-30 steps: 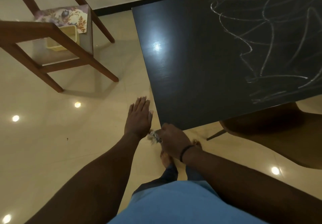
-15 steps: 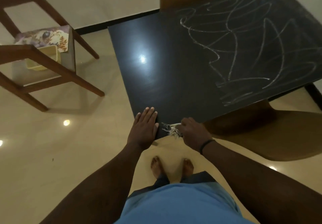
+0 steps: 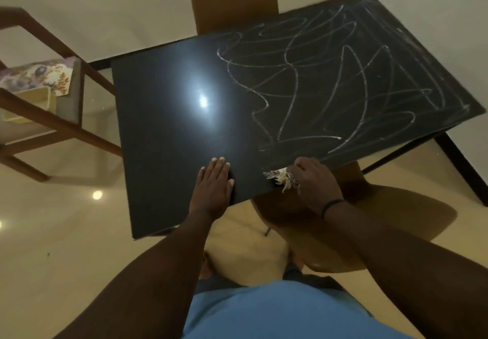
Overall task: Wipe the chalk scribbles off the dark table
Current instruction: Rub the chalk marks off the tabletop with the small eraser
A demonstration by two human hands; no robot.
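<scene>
White chalk scribbles (image 3: 330, 90) loop across the right half of the dark table (image 3: 163, 133), running from its far edge down to its near edge; the left half is bare and throws back a bright spot of light. Your left hand (image 3: 212, 187) lies flat on the tabletop near the near edge, fingers straight and together, grasping nothing. Your right hand (image 3: 314, 183) sits at the near edge just right of it, fingers curled tight around a frayed pale cloth (image 3: 280, 177), whose loose threads stick out to the left onto the table surface. The cloth is just below the nearest chalk strokes; you cannot tell whether it touches them. A brown chair (image 3: 369, 233) stands under the near edge below your right forearm, and another chair back (image 3: 233, 1) rises at the far side. A wooden frame (image 3: 52, 125) stands on the floor to the left.
</scene>
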